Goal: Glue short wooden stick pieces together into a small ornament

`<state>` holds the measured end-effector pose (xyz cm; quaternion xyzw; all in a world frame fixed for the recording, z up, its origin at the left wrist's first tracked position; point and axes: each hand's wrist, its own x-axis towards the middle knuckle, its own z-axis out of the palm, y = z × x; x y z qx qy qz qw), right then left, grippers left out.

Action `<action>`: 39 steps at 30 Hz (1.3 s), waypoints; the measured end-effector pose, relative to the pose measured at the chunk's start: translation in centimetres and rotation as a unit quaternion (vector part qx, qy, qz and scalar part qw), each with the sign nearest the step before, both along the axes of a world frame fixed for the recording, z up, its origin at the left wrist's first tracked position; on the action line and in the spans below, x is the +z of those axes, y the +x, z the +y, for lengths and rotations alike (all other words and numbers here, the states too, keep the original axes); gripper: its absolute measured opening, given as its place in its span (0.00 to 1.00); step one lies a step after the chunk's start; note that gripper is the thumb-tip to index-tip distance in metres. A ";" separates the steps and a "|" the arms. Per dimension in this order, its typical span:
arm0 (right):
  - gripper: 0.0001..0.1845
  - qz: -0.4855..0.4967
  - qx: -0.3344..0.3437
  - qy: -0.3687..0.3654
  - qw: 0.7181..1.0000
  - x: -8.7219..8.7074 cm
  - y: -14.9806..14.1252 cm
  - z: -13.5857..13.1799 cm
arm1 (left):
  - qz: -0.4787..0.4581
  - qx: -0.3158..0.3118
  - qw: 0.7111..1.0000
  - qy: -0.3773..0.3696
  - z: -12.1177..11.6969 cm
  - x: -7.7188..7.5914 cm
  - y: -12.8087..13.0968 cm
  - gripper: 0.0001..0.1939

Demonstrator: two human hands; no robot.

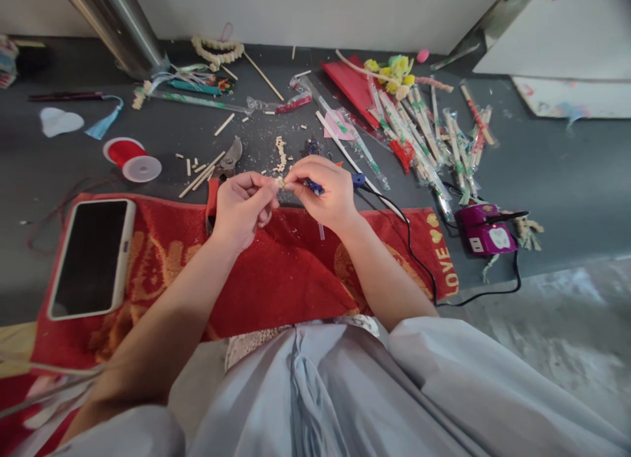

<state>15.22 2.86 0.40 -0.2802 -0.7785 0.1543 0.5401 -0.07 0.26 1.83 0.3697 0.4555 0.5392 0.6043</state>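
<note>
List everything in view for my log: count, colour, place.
Table: 1, dark grey, across view
Towel: 1, red and gold, near edge
Phone: 1, black and white, on towel, left
Spool: 1, red and white, left
Heart shape: 1, white, far left
Tassel: 1, blue, beside heart
Cutters: 1, red handles, centre left
Corded tool: 1, blue, centre, partly hidden
Socket block: 1, purple, right
Wrapped sticks: many, pale, right
Cut sticks: several, pale, centre left
Flowers: several, yellow, back right
Knobbly ring: 1, cream, back left
Held piece: 1, pale, centre
Garment: 1, pale grey, bottom
Left hand: 1, bare, centre, pinching held piece
Right hand: 1, bare, centre, likewise pinching
</note>
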 end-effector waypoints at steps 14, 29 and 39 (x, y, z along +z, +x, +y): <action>0.13 -0.003 0.013 -0.082 0.997 0.7 0.3 -0.5 | -0.025 -0.064 0.997 -0.022 0.0 1.0 -0.5 0.12; 0.14 -0.037 0.083 -0.100 0.991 0.9 0.8 -0.1 | 0.001 -0.088 0.995 -0.044 -0.2 1.2 -0.4 0.12; 0.22 0.115 0.132 -0.370 0.913 0.3 0.3 0.4 | 0.023 -0.014 0.999 0.017 0.3 0.1 -0.7 0.13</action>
